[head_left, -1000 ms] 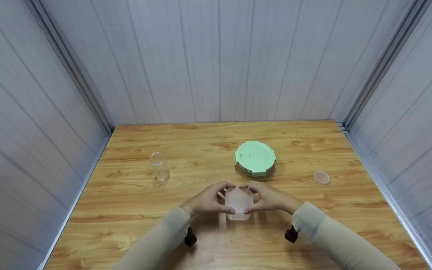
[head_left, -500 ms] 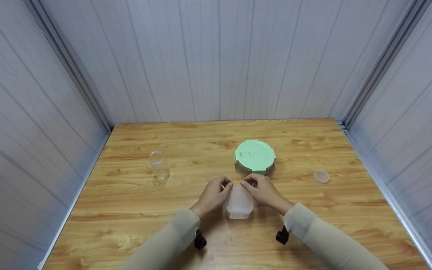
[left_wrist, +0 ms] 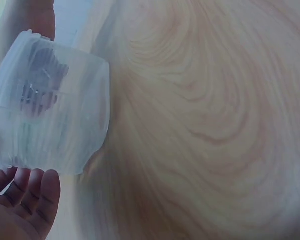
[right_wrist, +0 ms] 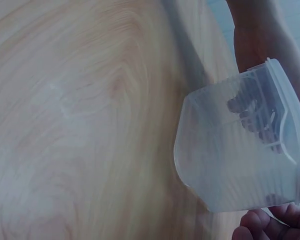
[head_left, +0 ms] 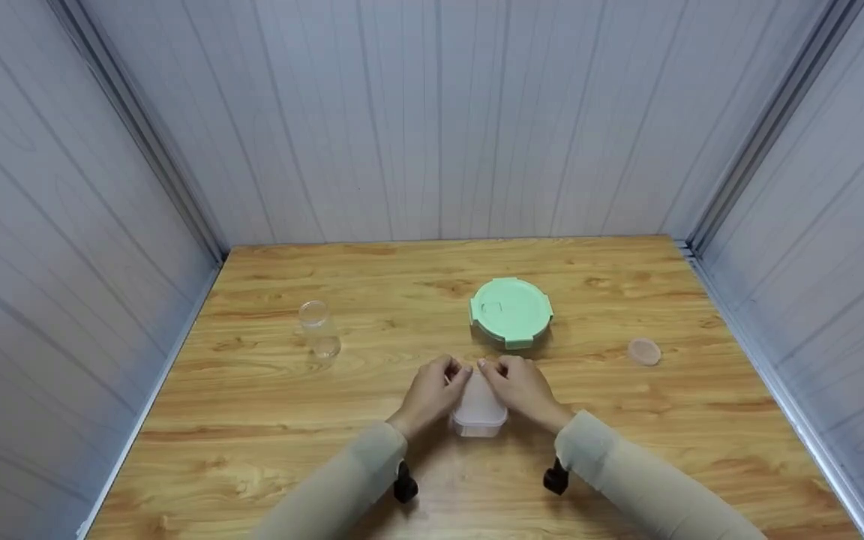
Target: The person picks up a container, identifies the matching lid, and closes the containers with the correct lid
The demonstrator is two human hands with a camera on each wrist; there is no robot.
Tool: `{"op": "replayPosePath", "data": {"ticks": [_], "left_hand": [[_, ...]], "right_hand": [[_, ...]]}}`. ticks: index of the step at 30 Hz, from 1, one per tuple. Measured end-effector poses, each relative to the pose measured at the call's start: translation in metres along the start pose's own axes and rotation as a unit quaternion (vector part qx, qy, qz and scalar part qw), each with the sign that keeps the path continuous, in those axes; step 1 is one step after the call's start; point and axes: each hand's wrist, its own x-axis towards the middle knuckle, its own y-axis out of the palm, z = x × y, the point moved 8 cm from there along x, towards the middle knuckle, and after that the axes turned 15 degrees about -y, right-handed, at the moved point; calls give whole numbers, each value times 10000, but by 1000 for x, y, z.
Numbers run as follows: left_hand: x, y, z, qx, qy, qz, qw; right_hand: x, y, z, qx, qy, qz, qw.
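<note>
A small clear plastic food container (head_left: 480,414) with a whitish lid sits near the middle front of the table. At its far left corner my left hand (head_left: 429,391) grips the rim, thumb over the lid and fingers curled at the edge. My right hand (head_left: 526,390) mirrors this at the far right corner. In the left wrist view the container (left_wrist: 65,115) shows its ribbed clear side, with curled fingers (left_wrist: 42,197) close below it. The right wrist view gives the container (right_wrist: 235,145) from the other side, a hand showing through the wall.
Behind the hands stands a round bowl with a mint-green clip lid (head_left: 511,309). A clear glass (head_left: 319,330) is at the left, and a small pale round lid (head_left: 643,352) lies at the right. Panel walls (head_left: 432,120) enclose the wooden table (head_left: 267,420).
Both hands have slid from the container's sides to its far corners, fingers curling and thumbs moving away from the near edge. The container has stayed in place.
</note>
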Motion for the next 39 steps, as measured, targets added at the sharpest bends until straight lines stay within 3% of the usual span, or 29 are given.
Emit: {"op": "replayPosePath", "data": {"ticks": [14, 29, 39], "left_hand": [[-1, 2, 4, -301, -209, 120, 9993], [-2, 4, 4, -161, -273, 211, 9993], [-3, -2, -4, -63, 176, 238, 9995]], "right_hand": [[0, 4, 0, 307, 85, 43, 9995], [0, 5, 1, 303, -74, 46, 9995], [0, -5, 1, 402, 65, 147, 9991]]}}
